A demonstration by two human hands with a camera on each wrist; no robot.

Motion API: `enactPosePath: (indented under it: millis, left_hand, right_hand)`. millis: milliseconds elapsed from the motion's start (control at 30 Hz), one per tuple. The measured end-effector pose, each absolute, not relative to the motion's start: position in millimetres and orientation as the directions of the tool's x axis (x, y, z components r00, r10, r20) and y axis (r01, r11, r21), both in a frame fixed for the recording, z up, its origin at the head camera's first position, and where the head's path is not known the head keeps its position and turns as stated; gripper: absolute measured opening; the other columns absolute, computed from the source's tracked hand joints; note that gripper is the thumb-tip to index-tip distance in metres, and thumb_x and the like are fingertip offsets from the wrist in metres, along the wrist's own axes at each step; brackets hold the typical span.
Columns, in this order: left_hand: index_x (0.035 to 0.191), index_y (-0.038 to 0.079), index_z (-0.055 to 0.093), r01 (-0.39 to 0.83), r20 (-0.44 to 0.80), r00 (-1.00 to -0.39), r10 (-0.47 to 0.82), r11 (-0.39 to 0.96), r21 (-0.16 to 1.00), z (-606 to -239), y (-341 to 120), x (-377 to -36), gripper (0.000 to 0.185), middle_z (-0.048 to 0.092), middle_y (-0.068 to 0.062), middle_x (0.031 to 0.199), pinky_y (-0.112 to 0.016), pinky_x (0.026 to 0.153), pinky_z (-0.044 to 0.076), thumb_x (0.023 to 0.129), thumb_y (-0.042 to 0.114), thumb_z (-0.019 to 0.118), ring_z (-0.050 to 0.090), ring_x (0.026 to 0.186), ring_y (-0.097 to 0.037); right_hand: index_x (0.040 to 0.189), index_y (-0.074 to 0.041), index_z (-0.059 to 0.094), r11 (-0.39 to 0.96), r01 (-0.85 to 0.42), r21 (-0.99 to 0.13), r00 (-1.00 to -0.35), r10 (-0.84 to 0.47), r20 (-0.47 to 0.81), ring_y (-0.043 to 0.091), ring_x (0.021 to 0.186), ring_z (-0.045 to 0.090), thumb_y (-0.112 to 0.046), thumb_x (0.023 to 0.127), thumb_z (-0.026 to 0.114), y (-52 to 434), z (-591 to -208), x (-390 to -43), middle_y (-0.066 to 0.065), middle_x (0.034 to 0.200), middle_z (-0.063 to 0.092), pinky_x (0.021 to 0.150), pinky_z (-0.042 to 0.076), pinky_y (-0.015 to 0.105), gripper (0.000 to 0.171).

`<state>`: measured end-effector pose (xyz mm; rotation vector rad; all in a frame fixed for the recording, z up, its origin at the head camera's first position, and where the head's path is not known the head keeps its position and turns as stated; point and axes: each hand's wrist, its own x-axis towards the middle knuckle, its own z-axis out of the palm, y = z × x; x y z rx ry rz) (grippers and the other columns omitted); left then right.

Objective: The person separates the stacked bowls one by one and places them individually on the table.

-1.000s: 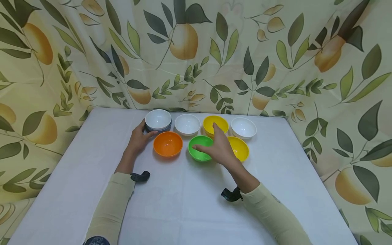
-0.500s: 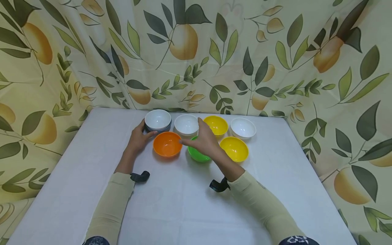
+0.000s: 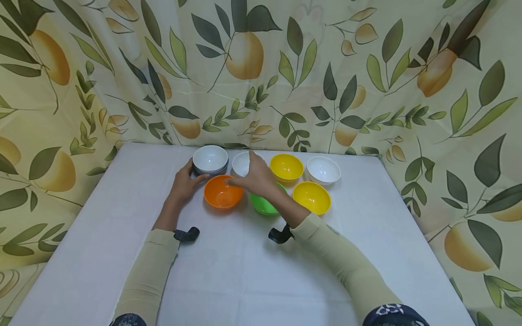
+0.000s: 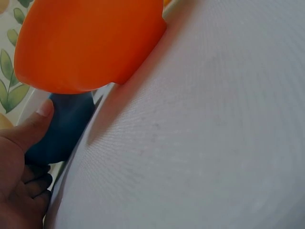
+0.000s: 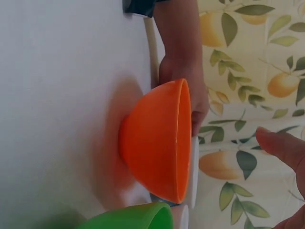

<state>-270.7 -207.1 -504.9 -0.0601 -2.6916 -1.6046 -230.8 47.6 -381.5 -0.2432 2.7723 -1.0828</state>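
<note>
At the left end of the bowls, my left hand (image 3: 184,184) holds the side of a two-bowl stack, a white bowl (image 3: 210,157) nested in a blue bowl (image 4: 69,126). The left wrist view has the thumb against the blue wall and the fingers lower down. My right hand (image 3: 258,177) hovers with spread thumb and fingers over the gap between the orange bowl (image 3: 223,194), the green bowl (image 3: 262,207) and a second white bowl (image 3: 239,165). It partly hides the green and second white bowls. Nothing is in its grasp; the right wrist view shows its thumb raised above the rims.
Two yellow bowls, one behind (image 3: 287,167) and one in front (image 3: 311,198), stand right of the right hand. Another white bowl (image 3: 324,170) ends the back row. All rest on a white-covered table (image 3: 228,271), against a fruit-patterned cloth backdrop (image 3: 244,104).
My right hand has moved left, from over the yellow and green bowls to beside the orange and second white bowls. The left hand and the bowls have stayed in place.
</note>
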Motion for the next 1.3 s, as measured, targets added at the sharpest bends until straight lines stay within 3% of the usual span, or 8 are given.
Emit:
enactPosePath:
  millis: [200, 500, 900, 1300]
  left_hand:
    - [0.169, 0.009, 0.018, 0.027, 0.016, -0.999, 0.028, 0.463, 0.886, -503.3, -207.2, -271.0, 0.097, 0.024, -0.014, 0.172, -0.05, 0.128, 0.018, 0.097, 0.03, 0.079, 0.019, 0.159, -0.032]
    - [0.169, 0.01, 0.019, 0.053, 0.037, -0.998, 0.045, 0.459, 0.887, -505.8, -208.5, -270.2, 0.101, 0.025, -0.013, 0.172, -0.05, 0.128, 0.019, 0.095, 0.037, 0.081, 0.021, 0.158, -0.032]
    - [0.169, 0.009, 0.02, 0.067, 0.051, -0.998, 0.046, 0.477, 0.876, -508.8, -210.0, -273.8, 0.099, 0.026, -0.014, 0.172, -0.05, 0.128, 0.019, 0.095, 0.04, 0.08, 0.021, 0.158, -0.033]
    - [0.169, 0.008, 0.02, 0.084, 0.064, -0.996, 0.056, 0.486, 0.87, -509.2, -211.4, -273.7, 0.098, 0.026, -0.015, 0.171, -0.051, 0.128, 0.019, 0.097, 0.041, 0.078, 0.022, 0.158, -0.034]
  right_hand:
    - [0.167, -0.002, 0.02, 0.773, -0.1, -0.627, -0.972, -0.212, -0.106, 0.038, 0.149, 0.037, -0.056, 0.079, 0.089, 36.2, -380.3, -238.8, 0.02, 0.167, 0.032, 0.116, 0.042, 0.059, 0.124]
    - [0.164, 0.002, 0.024, 0.779, -0.13, -0.613, -0.964, -0.245, -0.107, 0.038, 0.149, 0.037, -0.052, 0.081, 0.09, 21.7, -385.7, -257.8, 0.022, 0.166, 0.034, 0.119, 0.04, 0.053, 0.119]
    - [0.155, 0.003, 0.038, 0.831, -0.171, -0.529, -0.963, -0.254, -0.087, 0.032, 0.131, 0.055, -0.059, 0.078, 0.089, 5.1, -390.0, -279.8, 0.019, 0.153, 0.05, 0.11, 0.051, 0.043, 0.111]
    - [0.135, 0.001, 0.056, 0.88, -0.23, -0.416, -0.956, -0.284, -0.071, 0.026, 0.106, 0.06, -0.061, 0.076, 0.089, -14.8, -395.6, -297.2, 0.012, 0.121, 0.065, 0.094, 0.055, 0.036, 0.091]
